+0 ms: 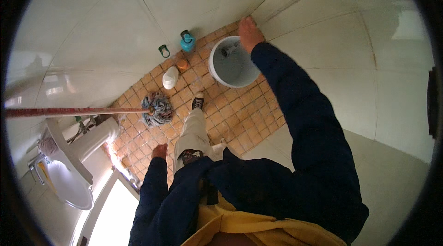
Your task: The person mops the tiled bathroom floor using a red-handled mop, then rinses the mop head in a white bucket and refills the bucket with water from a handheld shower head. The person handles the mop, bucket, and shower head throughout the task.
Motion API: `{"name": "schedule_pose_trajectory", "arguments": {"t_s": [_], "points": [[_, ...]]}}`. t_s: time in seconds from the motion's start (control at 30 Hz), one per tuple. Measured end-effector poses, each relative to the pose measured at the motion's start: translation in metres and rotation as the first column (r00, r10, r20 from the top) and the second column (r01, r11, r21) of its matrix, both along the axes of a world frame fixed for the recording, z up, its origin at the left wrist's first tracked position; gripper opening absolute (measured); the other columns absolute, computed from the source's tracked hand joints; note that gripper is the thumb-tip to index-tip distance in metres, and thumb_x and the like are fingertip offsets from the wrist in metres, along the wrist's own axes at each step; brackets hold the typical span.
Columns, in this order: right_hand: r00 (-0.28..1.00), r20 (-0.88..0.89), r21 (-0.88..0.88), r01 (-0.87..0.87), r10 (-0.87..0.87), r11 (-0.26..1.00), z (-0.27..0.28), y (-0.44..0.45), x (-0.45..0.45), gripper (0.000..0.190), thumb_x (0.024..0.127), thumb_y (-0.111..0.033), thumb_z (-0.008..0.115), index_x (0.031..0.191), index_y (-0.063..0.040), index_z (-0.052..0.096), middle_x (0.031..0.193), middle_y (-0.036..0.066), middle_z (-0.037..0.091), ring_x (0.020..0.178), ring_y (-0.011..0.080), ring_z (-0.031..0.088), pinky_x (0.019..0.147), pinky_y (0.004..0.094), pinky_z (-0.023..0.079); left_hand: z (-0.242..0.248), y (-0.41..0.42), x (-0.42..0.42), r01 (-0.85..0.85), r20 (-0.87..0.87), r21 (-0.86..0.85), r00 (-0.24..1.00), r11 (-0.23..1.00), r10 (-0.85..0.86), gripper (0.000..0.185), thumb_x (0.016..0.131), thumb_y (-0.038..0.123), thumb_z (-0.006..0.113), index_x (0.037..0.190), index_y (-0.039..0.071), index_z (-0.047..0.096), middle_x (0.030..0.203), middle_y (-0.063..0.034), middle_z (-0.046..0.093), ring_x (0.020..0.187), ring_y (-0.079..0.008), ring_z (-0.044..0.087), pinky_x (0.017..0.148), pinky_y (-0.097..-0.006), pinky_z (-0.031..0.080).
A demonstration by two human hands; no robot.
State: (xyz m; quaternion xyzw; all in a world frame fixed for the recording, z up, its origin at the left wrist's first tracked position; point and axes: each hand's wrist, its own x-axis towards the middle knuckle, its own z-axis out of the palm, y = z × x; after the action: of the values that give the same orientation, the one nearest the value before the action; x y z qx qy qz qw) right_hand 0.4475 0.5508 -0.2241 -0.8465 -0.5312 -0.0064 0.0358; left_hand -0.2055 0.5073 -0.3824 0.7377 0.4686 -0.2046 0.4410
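Note:
My right hand (250, 34) reaches out over the right rim of a white plastic bucket (211, 69), near the wall corner; its palm side is hidden, so a grip cannot be made out. Greyish liquid fills part of the bucket, with a small dark object by its far inner wall. Low by my leg hangs my left hand (160, 151), nearest to a string mop; its fingers are too small and turned away to read. The mop head (157, 109) rests on the tiled floor, its reddish handle (79, 111) running to the left.
Beyond the mop stand a white bottle (170, 78), an orange container (182, 64) and a blue bottle (188, 42). A green-rimmed item (164, 51) is by the wall. A pedestal washbasin (69, 183) is at left, beside a bright doorway (112, 211). Orange floor tiles (228, 111) look wet in places.

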Motion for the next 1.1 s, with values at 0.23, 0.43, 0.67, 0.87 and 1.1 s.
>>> {"name": "schedule_pose_trajectory", "arguments": {"t_s": [0.23,0.43,0.67,0.87,1.1], "points": [[0.983,0.183,-0.481,0.092,-0.003,0.872,-0.080,-0.057,0.077,0.022,0.079,-0.024,0.051,0.075,-0.007,0.065,0.074,0.011,0.062,0.070,0.0292,0.060,0.059,0.0432,0.045,-0.001,0.074,0.161,-0.292,0.144,-0.339,0.924,0.895,0.355,0.028,0.082,0.029,0.050,0.074,0.002,0.053,0.065,-0.0093,0.057,0.055,-0.0211,0.056,0.052,-0.0324,0.045],[0.993,-0.097,-0.569,-0.003,-0.063,0.822,-0.010,-0.095,0.050,0.018,0.075,-0.018,0.052,0.071,-0.003,0.063,0.069,0.016,0.060,0.068,0.0306,0.060,0.059,0.0442,0.047,0.048,0.066,0.336,-0.311,0.080,-0.752,0.832,0.581,0.549,0.040,0.084,0.039,0.048,0.087,0.000,0.057,0.075,-0.0109,0.060,0.059,-0.0149,0.057,0.052,-0.0266,0.046],[0.964,-0.217,-0.416,0.052,-0.154,0.908,0.075,-0.123,0.036,0.036,0.079,-0.035,0.048,0.064,-0.004,0.058,0.069,0.015,0.058,0.060,0.0323,0.056,0.054,0.0435,0.043,0.051,0.013,0.442,-0.454,-0.201,-0.840,0.769,0.297,0.607,0.066,0.077,0.058,0.047,0.107,-0.001,0.048,0.082,-0.0139,0.059,0.069,-0.0206,0.061,0.063,-0.0316,0.050],[0.906,-0.355,-0.363,0.097,-0.233,0.927,0.139,-0.154,0.013,0.035,0.079,-0.034,0.049,0.061,-0.005,0.057,0.060,0.016,0.055,0.058,0.0315,0.056,0.052,0.0414,0.042,0.041,-0.043,0.479,-0.589,-0.338,-0.803,0.572,0.087,0.747,0.086,0.071,0.064,0.050,0.115,-0.008,0.034,0.073,-0.0237,0.056,0.057,-0.0298,0.059,0.054,-0.0369,0.050],[0.693,-0.682,-0.257,0.075,-0.235,0.964,0.231,-0.181,0.010,0.019,0.077,-0.017,0.056,0.066,-0.002,0.059,0.049,0.008,0.050,0.040,0.0155,0.045,0.038,0.0267,0.035,-0.016,-0.050,0.532,-0.610,-0.528,-0.752,0.329,-0.250,0.783,0.091,0.069,0.061,0.055,0.130,0.003,0.020,0.110,-0.0246,0.046,0.078,-0.0356,0.055,0.063,-0.0438,0.048]]}}
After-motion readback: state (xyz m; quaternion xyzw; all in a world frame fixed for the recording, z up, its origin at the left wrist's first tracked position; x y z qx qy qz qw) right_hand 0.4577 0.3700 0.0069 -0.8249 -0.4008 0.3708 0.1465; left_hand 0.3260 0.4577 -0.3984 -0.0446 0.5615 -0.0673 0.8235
